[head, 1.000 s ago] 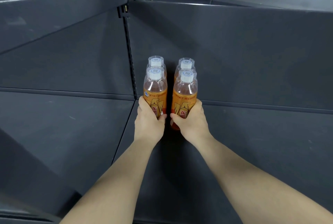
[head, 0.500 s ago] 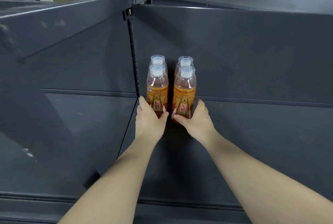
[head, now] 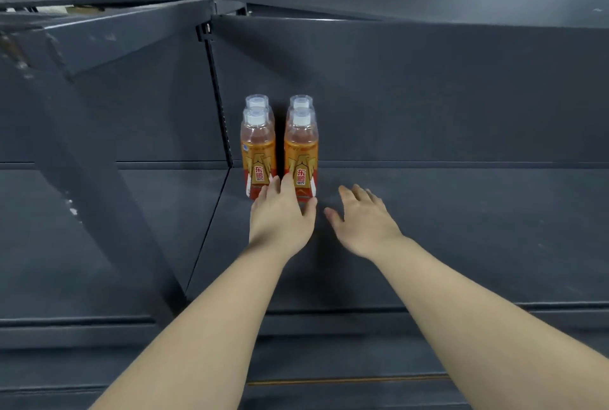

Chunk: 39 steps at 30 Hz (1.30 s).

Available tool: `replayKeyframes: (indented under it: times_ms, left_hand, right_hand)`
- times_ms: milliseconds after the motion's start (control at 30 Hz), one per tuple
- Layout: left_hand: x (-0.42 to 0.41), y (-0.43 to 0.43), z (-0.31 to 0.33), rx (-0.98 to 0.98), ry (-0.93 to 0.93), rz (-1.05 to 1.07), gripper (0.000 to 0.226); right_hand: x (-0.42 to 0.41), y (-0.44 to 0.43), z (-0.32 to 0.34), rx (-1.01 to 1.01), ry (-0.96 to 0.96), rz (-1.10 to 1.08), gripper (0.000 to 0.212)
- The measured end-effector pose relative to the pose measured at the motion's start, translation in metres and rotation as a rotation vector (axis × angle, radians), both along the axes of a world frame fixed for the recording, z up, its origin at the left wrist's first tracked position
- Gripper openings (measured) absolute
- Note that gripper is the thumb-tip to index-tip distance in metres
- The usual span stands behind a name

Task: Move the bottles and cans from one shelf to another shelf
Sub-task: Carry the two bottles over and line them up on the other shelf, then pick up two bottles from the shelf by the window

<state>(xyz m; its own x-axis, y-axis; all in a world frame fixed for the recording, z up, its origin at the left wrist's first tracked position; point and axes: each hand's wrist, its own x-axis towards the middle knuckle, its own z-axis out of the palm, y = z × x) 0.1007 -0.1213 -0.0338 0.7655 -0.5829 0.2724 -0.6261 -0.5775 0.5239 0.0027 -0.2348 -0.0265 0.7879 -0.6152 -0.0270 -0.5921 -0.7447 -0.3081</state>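
Observation:
Several orange drink bottles with clear caps stand upright in two rows at the back left of a dark grey shelf (head: 461,228). The front left bottle (head: 258,152) and the front right bottle (head: 301,154) hide most of the two behind them. My left hand (head: 280,215) is open, its fingertips in front of the bases of the two front bottles, holding nothing. My right hand (head: 361,221) is open with fingers spread, just right of the bottles and apart from them.
A slotted upright post (head: 217,96) runs along the back panel just left of the bottles. Another shelf board (head: 99,30) hangs overhead at the upper left. The shelf's front lip (head: 428,314) runs below my forearms.
Both hands have let go of the two front bottles and drawn back. My right hand moved off to the right. The bottles stay standing on the shelf.

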Motion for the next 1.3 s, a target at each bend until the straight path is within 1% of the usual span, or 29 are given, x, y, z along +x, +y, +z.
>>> replayKeyframes:
  times_ms: [67,133,200,300,500,700,867,967,1067,1300]
  left_hand:
    - [-0.018,-0.01,0.006,0.1,-0.018,-0.047,0.066]
    - [-0.038,-0.021,0.011,0.202,-0.028,-0.091,0.071]
    - [-0.062,-0.031,0.013,0.264,-0.043,-0.137,0.072]
    - [-0.107,-0.048,0.015,0.303,-0.058,-0.217,0.07]
    - [-0.2,-0.09,0.015,0.304,-0.092,-0.406,0.067]
    - [-0.295,-0.139,0.018,0.318,-0.175,-0.62,0.061]
    - [-0.365,-0.174,0.018,0.311,-0.212,-0.812,0.058]
    - [-0.399,-0.195,0.017,0.298,-0.241,-0.917,0.057]
    - [-0.431,-0.213,0.016,0.28,-0.263,-1.024,0.055]
    - [-0.491,-0.24,0.017,0.231,-0.256,-1.254,0.06]
  right_hand:
    - [-0.023,-0.007,0.002,-0.021,0.039,-0.007,0.066]
    - [-0.05,-0.014,0.005,-0.023,0.06,-0.031,0.066]
    - [-0.081,-0.021,0.007,-0.022,0.061,-0.062,0.067]
    - [-0.132,-0.034,0.008,-0.029,0.046,-0.13,0.066]
    - [-0.237,-0.06,0.007,-0.073,0.009,-0.294,0.061]
    - [-0.344,-0.078,0.007,-0.091,-0.008,-0.506,0.053]
    - [-0.422,-0.087,0.008,-0.081,-0.004,-0.71,0.055]
    - [-0.459,-0.088,0.008,-0.066,0.004,-0.825,0.052]
    - [-0.488,-0.088,0.01,-0.069,0.011,-0.932,0.054]
    - [-0.543,-0.079,0.013,-0.039,0.053,-1.159,0.056]
